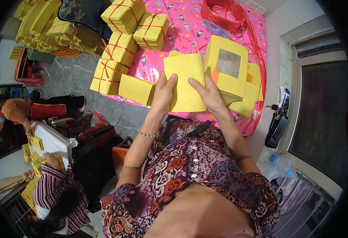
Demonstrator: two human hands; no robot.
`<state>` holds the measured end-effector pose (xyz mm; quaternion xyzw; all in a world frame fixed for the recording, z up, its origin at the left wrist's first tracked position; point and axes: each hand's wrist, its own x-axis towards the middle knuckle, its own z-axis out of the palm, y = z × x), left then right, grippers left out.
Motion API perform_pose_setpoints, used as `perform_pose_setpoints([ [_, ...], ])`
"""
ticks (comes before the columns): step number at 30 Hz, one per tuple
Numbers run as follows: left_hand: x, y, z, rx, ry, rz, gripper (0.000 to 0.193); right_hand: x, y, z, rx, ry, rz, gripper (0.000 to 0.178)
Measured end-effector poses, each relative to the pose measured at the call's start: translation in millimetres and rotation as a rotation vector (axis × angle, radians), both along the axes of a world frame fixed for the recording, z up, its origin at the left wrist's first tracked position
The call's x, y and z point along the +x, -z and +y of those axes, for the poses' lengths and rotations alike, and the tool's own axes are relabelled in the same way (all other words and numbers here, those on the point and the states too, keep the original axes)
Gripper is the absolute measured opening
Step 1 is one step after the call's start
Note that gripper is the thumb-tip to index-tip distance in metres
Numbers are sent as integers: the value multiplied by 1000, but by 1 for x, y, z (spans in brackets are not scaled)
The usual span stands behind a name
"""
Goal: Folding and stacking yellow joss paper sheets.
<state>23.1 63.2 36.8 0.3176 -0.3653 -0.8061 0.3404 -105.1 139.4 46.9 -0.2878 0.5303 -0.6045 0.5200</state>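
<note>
Between my two hands I hold a sheaf of yellow paper [187, 85] upright over the near edge of the pink-covered table [182, 20]. My left hand [163, 93] grips its left side, thumb on the face; my right hand [210, 93] grips the right side likewise. Just right of it stands a thick yellow paper stack [230, 83] with a silver foil square [228, 63] on top. An untied yellow block [136, 89] lies left of my left hand. Loose yellow sheets [243, 101] spread at the right, partly under the thick stack.
Several yellow bundles [120, 48] tied with red strips line the table's left side. A coil of red plastic strip [225, 25] trails down the right edge. Further left, two people work at a white table [53, 139]. A phone [276, 131] and keys are by the window frame.
</note>
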Motion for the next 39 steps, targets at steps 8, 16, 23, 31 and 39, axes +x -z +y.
perform_pose_setpoints([
  [8, 1, -2, 11, -197, -104, -17, 35, 16, -4, 2, -88, 114, 40, 40],
  [16, 4, -4, 10, -291, -75, -22, 36, 19, -10, 8, -83, 89, -4, 39],
  [23, -4, -4, 19, -438, -122, -106, 29, 2, -18, 17, -93, 101, 130, 35],
  [31, -11, -8, 36, -533, -103, -132, 24, -18, -7, 20, -201, 197, 190, 22],
  [39, -8, -10, 42, -458, -69, -148, 27, -33, -2, 22, -230, 235, 179, 18],
])
